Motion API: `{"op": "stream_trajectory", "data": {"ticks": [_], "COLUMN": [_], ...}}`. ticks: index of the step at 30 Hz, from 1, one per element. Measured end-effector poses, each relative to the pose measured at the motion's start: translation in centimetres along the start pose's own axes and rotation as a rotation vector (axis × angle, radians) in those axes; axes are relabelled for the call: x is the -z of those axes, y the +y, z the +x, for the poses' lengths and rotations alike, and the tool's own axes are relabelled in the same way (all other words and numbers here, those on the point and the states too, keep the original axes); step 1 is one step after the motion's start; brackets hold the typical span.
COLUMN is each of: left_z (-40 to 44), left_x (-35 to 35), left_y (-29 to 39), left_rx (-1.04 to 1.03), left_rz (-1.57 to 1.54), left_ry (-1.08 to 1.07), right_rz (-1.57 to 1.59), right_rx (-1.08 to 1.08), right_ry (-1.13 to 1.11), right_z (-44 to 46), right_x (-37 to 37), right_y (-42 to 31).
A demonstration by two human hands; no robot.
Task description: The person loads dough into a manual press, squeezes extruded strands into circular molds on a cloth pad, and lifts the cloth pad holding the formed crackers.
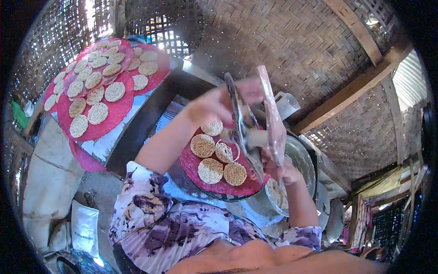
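Both my hands are closed on a two-part wooden hand press, with a dark board (237,107), a pale board (273,121) and a short pale cylinder (258,138) between them. My left hand (214,106), smeared by motion, grips the far ends of the boards. Around the near ends wraps my right hand (287,172). Below the press lies a round pink mat (196,170) with several round nests of pale strands (211,171). One looser, thinner nest (224,151) sits in their middle, close to the press. The press hides the mat's right part.
At the left, overlapping pink mats (112,124) carry many strand nests on a raised surface. A large metal basin (299,155) and a bowl of pale material (276,194) stand at my right. Behind is a white plastic jug (286,106) by the woven wall (292,50).
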State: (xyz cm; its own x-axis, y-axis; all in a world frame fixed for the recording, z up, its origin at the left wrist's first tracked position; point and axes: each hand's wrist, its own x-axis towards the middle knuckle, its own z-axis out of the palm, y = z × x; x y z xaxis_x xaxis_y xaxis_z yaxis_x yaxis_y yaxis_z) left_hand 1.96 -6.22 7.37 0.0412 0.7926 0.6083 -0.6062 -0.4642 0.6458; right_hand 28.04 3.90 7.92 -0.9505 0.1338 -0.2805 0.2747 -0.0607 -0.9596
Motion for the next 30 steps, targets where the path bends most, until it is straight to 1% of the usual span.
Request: {"op": "stream_trajectory", "data": {"ticks": [1, 2, 3, 4, 5, 8, 11, 12, 15, 18, 21, 23, 27, 30], "left_z": [1.0, 1.6, 2.1, 2.3, 2.4, 2.5, 1.7, 1.4, 0.1, -1.0, -1.6, -1.6, -0.9, -0.3], "left_x": [-1.2, -0.4, -0.1, 0.4, 1.2, 4.9, 6.9, 7.0, 7.6, 8.0, 8.2, 8.5, 9.6, 10.6], "left_y": [1.9, 1.9, 1.6, 0.8, 0.0, -3.2, -4.6, -4.8, -5.6, -5.9, -5.9, -5.7, -5.7, -6.7], "left_rx": [-0.082, -0.190, -0.224, -0.220, -0.217, -0.186, -0.148, -0.127, -0.137, -0.145, -0.159, -0.165, -0.165, -0.152], "left_rz": [-0.109, -0.276, -0.142, -0.117, -0.089, -0.368, -0.530, -0.533, -0.540, -0.513, -0.494, -0.494, -0.510, -0.558], "left_ry": [0.088, -0.105, -0.169, -0.172, -0.179, 0.034, 0.194, 0.355, 0.468, 0.496, 0.535, 0.550, 0.514, 0.470], "right_rz": [0.029, 0.059, 0.089, 0.045, 0.078, 0.145, 0.141, 0.138, 0.084, 0.025, -0.011, -0.057, -0.173, -0.228], "right_rx": [-0.032, -0.066, -0.102, -0.081, -0.104, -0.166, -0.252, -0.281, -0.339, -0.392, -0.380, -0.351, -0.299, -0.264], "right_ry": [-0.042, -0.083, -0.123, -0.191, -0.205, -0.218, -0.163, -0.132, -0.082, -0.074, -0.093, -0.053, 0.009, 0.096], "right_z": [0.1, 0.0, -0.1, 0.0, 0.1, 1.1, 2.6, 3.1, 3.9, 3.9, 4.5, 5.0, 5.4, 5.0], "right_x": [0.6, 1.4, 2.1, 2.5, 3.3, 5.3, 6.4, 6.1, 5.9, 5.2, 5.1, 5.1, 5.3, 5.0], "right_y": [0.5, 1.0, 1.5, 1.8, 2.1, 3.4, 3.8, 3.5, 3.1, 2.2, 2.7, 3.1, 2.6, 1.6]}}
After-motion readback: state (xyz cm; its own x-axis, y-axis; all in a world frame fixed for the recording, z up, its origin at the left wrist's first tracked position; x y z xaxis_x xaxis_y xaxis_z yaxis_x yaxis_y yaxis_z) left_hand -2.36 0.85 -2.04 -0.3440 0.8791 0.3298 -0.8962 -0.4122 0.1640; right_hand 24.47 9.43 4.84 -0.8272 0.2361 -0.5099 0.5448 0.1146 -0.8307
